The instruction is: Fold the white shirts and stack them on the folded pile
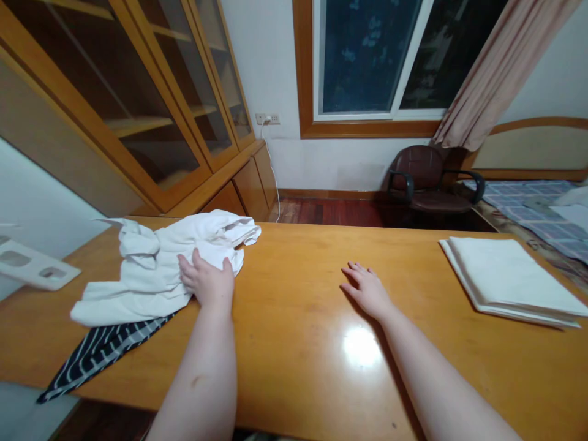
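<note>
A crumpled heap of white cloth (160,260) lies on the left part of the wooden table (298,318). My left hand (206,280) rests on the near right side of that heap, fingers curled into the fabric. A dark cloth with white stripes (103,349) sticks out from under the heap toward the table's near left edge. My right hand (366,288) lies flat on the bare wood in the middle of the table, fingers stretched out, holding nothing. A stack of neatly folded white cloths (508,278) sits at the table's right end.
A wooden cabinet with glass doors (151,104) stands at the left behind the table. A dark armchair (429,180) stands under the window (390,58). A bed with a checked cover (533,205) is at the right. A white object (34,264) lies at the far left.
</note>
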`<state>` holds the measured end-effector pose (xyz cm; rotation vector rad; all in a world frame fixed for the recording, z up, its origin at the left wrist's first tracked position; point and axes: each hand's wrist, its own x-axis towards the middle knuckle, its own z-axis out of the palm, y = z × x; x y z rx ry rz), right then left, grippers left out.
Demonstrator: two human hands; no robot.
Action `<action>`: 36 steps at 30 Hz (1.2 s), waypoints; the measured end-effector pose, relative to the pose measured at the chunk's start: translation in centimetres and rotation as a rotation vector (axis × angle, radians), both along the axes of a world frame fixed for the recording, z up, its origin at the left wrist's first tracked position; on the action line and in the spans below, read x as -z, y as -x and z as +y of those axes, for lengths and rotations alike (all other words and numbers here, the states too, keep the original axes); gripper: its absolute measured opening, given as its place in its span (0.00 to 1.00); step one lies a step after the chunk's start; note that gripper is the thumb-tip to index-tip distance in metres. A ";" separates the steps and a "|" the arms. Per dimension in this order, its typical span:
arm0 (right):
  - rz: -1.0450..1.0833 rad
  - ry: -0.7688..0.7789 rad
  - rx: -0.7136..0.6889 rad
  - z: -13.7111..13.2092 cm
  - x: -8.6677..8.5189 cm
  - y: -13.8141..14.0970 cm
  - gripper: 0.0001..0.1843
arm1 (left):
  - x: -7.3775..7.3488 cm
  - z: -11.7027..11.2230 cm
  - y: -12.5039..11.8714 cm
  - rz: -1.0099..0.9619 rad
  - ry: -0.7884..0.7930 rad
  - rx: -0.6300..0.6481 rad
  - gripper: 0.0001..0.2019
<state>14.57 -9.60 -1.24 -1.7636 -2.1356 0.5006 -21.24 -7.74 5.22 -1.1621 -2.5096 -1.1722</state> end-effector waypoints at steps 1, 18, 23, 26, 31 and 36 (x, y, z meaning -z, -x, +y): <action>0.055 0.017 -0.010 0.2 -0.1 -0.4 0.27 | 0.3 0.1 0.4 -0.042 0.040 -0.027 0.41; 0.174 -0.005 -0.013 0.4 -0.2 -0.8 0.19 | 1.9 0.1 1.9 0.142 -0.641 -0.004 0.14; 0.186 -0.012 -0.015 0.4 -0.1 -0.8 0.18 | 2.5 -1.6 -3.2 -0.154 -0.539 0.501 0.11; 0.180 -0.013 -0.018 0.4 -0.2 -0.8 0.18 | 2.8 -2.1 -6.8 -0.523 -0.308 0.804 0.08; 0.174 -0.019 -0.012 0.3 -0.2 -0.7 0.18 | 2.9 -2.4 -10.6 -1.104 0.035 1.103 0.05; 0.177 -0.046 -0.006 0.4 -0.1 -0.7 0.18 | 1.6 -3.1 -10.6 -1.376 0.348 1.333 0.02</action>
